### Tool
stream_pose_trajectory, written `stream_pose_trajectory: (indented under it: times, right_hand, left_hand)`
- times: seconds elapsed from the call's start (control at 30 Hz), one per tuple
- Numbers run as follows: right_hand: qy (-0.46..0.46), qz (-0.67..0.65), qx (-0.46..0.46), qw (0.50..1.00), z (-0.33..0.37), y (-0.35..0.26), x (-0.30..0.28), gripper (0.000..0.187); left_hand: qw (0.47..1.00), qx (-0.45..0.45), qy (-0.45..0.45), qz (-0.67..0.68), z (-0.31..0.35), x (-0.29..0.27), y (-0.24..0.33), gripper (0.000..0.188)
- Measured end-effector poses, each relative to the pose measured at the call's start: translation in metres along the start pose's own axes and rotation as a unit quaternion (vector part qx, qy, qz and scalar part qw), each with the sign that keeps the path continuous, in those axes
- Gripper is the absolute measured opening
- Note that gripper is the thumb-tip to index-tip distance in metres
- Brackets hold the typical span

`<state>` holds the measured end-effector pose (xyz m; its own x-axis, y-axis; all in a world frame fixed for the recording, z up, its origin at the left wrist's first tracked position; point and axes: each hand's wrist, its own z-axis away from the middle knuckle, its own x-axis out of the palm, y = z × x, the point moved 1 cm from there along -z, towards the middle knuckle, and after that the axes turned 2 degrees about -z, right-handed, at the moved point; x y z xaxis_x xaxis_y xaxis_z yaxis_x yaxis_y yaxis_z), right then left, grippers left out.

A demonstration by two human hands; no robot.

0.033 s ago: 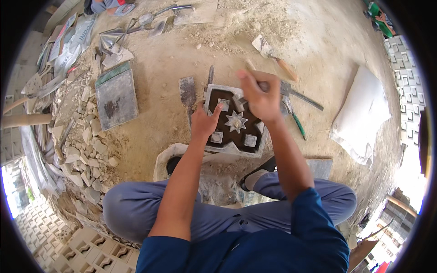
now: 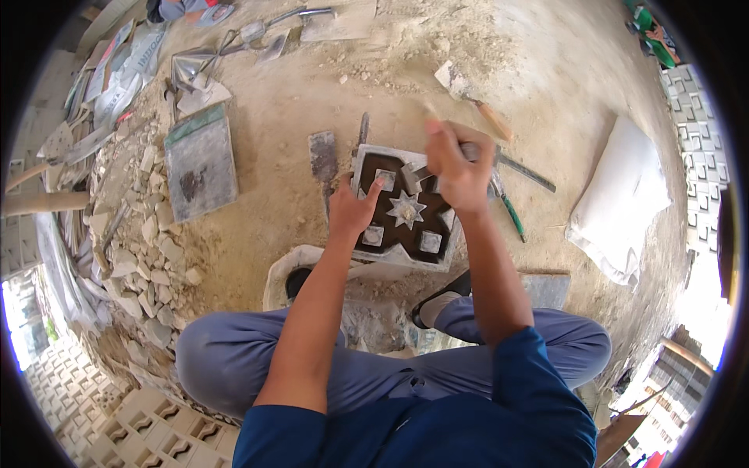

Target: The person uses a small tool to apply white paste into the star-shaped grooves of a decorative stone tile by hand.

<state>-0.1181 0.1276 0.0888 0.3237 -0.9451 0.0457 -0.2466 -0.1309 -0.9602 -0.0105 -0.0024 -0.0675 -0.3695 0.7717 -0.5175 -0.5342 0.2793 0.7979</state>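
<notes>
On the ground before me lies a pale square concrete block mould (image 2: 437,261). Dark recesses fill it around an eight-pointed star (image 2: 406,210) and small square blocks (image 2: 429,241). My left hand (image 2: 355,206) rests over its left rim, thumb and fingers spread. The thumb reaches a square block at the upper left. Above the upper right of the mould, my right hand (image 2: 463,175) is closed around a hammer, partly blurred. The grey hammer head (image 2: 411,178) is near the star's upper side; whether it touches cannot be told.
A flat trowel (image 2: 322,156) lies left of the mould, a wooden-handled trowel (image 2: 491,118) beyond it. To the right are a green-handled tool (image 2: 511,214) and a white sack (image 2: 624,199). Stone rubble (image 2: 148,257) and a grey board (image 2: 201,168) lie left.
My right hand has shifted slightly to the right and down. The left hand stays in place on the mould, and the whole view has moved a little.
</notes>
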Motion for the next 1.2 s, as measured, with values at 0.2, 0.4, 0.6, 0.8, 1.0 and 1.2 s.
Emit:
stream_pose_trajectory:
  times: [0.2,0.4,0.6,0.8,1.0,1.2]
  right_hand:
    - [-0.059,0.057,0.069,0.994,-0.009,0.014,0.011,0.049]
    - [-0.084,0.088,0.049,0.991,-0.003,0.005,0.024,0.046]
    - [-0.097,0.034,0.058,0.993,0.001,0.036,0.008,0.045]
    - [-0.106,0.081,-0.001,0.991,0.0,0.03,0.0,0.027]
    - [-0.118,0.022,0.078,0.99,0.005,0.007,0.004,0.015]
    - [-0.068,0.073,-0.003,0.995,0.013,0.014,0.008,0.03]
  left_hand:
    - [1.0,0.0,0.006,-0.024,0.002,-0.002,-0.007,0.079]
    - [1.0,0.001,-0.002,-0.017,0.002,0.002,-0.009,0.082]
    - [0.999,0.012,0.02,-0.042,0.0,0.003,-0.005,0.082]
    - [0.999,0.014,0.025,-0.035,0.001,0.004,-0.008,0.08]
    - [0.999,0.015,0.026,-0.031,0.001,0.004,-0.015,0.082]
    - [1.0,-0.011,0.001,0.001,0.002,0.002,-0.012,0.082]
